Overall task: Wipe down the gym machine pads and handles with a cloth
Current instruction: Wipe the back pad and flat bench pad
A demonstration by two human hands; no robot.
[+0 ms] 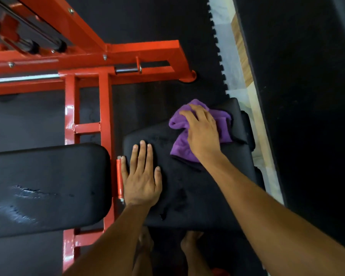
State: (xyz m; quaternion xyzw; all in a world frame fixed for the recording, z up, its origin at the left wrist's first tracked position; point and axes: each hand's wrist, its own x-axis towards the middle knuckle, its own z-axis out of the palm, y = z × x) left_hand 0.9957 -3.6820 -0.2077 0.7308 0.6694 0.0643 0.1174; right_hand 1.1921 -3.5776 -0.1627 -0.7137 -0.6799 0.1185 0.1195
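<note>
A black seat pad of an orange gym machine lies below me. My right hand presses a crumpled purple cloth flat against the pad's far right part, fingers spread over it. My left hand rests flat and empty on the pad's left edge, fingers apart. A second, longer black pad sits to the left, with shiny wet streaks on its surface.
The orange steel frame runs between the two pads and across the top, with a chrome bar and a short orange pin beside my left hand. Black rubber floor mats surround the machine; a pale tiled strip runs at right. My bare feet show below.
</note>
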